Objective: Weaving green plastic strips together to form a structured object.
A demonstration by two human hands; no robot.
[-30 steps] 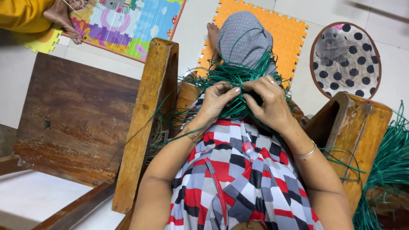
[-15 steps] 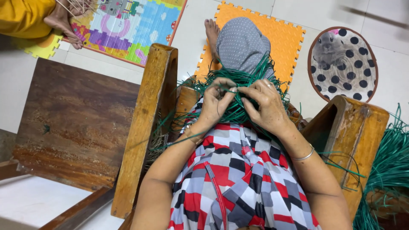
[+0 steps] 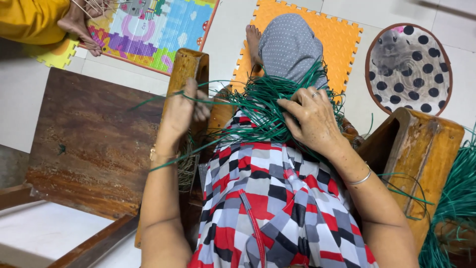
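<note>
My left hand has its grip clenched on a few green strands, drawn out sideways from the tangle and held taut just in front of the wooden post. My right hand lies with fingers spread and pressed into the bundle of green cords; its grip is not closed round anything, and whether any strand is pinched beneath the fingertips I cannot tell. A ring shows on one finger, a thin bangle on that wrist, and another bangle on the left wrist.

The bundle sits heaped on my lap, on the checked red, grey and black cloth, between the two hands and touching the right one. Loose ends fan out upward over a grey dotted cloth.

To the left stands a worn brown wooden panel, joined to the post. To the right is a second wooden block, with more green cord piled beside it at the frame's edge.

On the floor beyond lie an orange foam mat, a multicoloured puzzle mat and a round spotted mat. At upper left another person in yellow clothing handles thin pale strands.
</note>
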